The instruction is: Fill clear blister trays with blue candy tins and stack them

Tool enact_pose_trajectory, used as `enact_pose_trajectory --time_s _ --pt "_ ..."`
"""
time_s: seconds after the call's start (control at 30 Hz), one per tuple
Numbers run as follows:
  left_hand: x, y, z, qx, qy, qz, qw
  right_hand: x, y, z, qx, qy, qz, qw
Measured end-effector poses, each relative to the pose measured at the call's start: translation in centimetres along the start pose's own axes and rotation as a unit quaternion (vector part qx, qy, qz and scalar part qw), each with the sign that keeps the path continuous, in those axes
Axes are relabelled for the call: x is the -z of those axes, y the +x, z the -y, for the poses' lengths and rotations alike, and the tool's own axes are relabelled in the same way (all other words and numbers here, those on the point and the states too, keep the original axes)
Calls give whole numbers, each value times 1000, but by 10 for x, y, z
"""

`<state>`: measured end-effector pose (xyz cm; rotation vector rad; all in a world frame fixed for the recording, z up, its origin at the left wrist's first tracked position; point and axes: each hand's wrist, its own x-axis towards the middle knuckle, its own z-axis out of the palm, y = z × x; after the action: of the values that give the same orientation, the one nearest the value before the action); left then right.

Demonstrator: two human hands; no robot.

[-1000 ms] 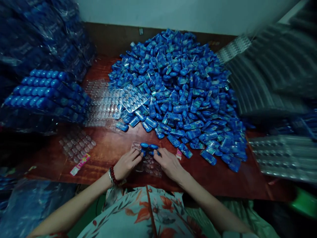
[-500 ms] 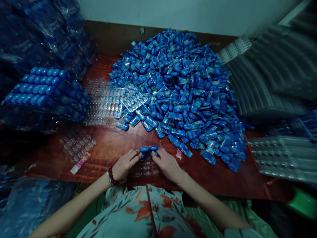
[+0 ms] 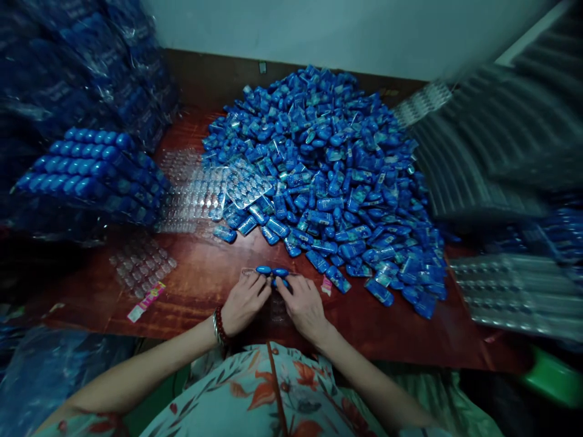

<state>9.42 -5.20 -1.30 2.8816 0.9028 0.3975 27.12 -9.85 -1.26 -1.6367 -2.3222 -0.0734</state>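
Seen from above: a red-brown table (image 3: 204,273), near edge at the body. Two small blue cases (image 3: 272,271) lying end to end at the far edge of a clear tray (image 3: 279,306), long axes running left to right, rounded ends pointing left and right. A third blue case just below them, partly hidden by fingertips.

Left hand (image 3: 245,301) palm down, fingers curled, tips pressed on the left case and tray edge; red bead bracelet (image 3: 220,325) at the wrist. Right hand (image 3: 303,303) palm down, fingers bent, tips pinching the right-hand cases from the near side. Both forearms angled inward from the near corners, meeting at the tray.

Far behind, a big heap of blue cases (image 3: 328,176). At left, filled trays (image 3: 91,170) stacked in rows, and empty clear trays (image 3: 191,188) lying flat. A pink wrapper (image 3: 146,301) near the left edge. At right, more stacked clear trays (image 3: 514,291).
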Motion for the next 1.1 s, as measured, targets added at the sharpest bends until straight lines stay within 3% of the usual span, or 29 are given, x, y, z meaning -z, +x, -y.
enact_pose_trajectory --time_s 0.13,0.23,0.3,0.43,0.53,0.63,0.73,0.83,0.93,1.1 --pt "-2 -1 23 75 -79 -113 988 0 -11 -24 -102 49 -69 991" --pt "-5 21 51 138 -168 -138 966 -1 -16 -51 -224 -2 -59 973" --pt "-9 45 67 121 -165 -92 975 -3 -16 -62 -248 -53 -3 967" --pt "-20 91 78 74 -40 29 996 -10 -10 -68 -226 -106 82 965" --pt "-27 110 71 80 33 70 994 -13 -8 -70 -229 -95 84 965" --pt "-29 112 67 80 48 87 992 -7 -18 -74 -251 8 28 967" --pt "-21 95 72 101 22 73 992 9 -37 -72 -301 202 -62 930" --pt "-7 57 77 158 -80 -20 984 26 -56 -58 -293 337 -69 892" --pt "9 8 71 210 -189 -131 950 31 -61 -38 -205 373 -28 904" --pt "22 -54 32 289 -247 -189 905 10 -47 -19 -106 295 -12 950"
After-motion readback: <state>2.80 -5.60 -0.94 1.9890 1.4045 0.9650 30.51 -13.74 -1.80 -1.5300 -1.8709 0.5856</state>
